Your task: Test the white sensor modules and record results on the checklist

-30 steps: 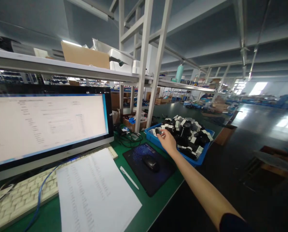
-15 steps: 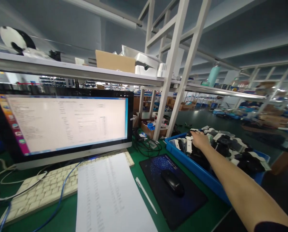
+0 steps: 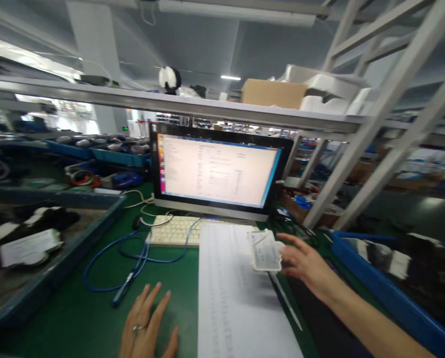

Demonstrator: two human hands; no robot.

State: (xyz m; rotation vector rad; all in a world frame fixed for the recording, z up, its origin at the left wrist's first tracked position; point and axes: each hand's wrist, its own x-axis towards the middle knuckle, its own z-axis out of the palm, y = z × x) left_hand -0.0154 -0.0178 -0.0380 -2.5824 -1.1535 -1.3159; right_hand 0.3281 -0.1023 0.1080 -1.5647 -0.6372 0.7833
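Observation:
My right hand (image 3: 303, 262) holds a small white plastic housing (image 3: 265, 251) by its right side, above the printed paper sheet (image 3: 225, 303). Its fingers are partly stretched out, and the thumb is hidden. My left hand (image 3: 144, 325), wearing a ring, is open over the green mat (image 3: 181, 278) at the lower edge, fingers apart and holding nothing. Ahead of it lies a blue cable (image 3: 95, 290) with a dark blue plug end (image 3: 122, 291). A pen (image 3: 287, 303) lies along the right side of the sheet, partly behind the housing.
A monitor (image 3: 215, 171) stands behind a white keyboard (image 3: 173, 231). Blue bins with dark and white parts flank the bench, a left bin (image 3: 32, 286) and a right bin (image 3: 394, 293). A shelf (image 3: 207, 105) and slanted metal posts (image 3: 382, 114) rise behind.
My right hand has left the right bin and moved left over the paper with a white housing in it. My view has turned left. My left hand has come into view.

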